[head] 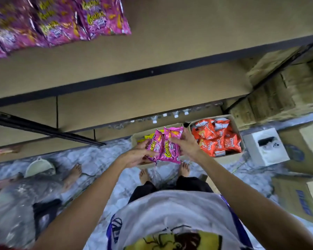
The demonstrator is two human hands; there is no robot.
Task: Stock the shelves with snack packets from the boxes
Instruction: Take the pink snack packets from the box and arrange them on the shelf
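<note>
My left hand [137, 156] and right hand [186, 143] gripped glossy pink foil snack packets [167, 147] mid-frame above their cardboard box [136, 136]. Upper left, matching packets [61, 20] already lay shelved; the orange-packet box [229, 156] looked full, so much remained.

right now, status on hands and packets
Left hand and right hand gripping pink packets together. Held above open box. Shelf ahead part stocked, nothing blocking.

White T-shirt [170, 210], blue markings [114, 228] at sides; yellow-and-brown cartoon print [179, 239] on front. Black trousers [193, 184]. Feet [145, 175] bare.
</note>
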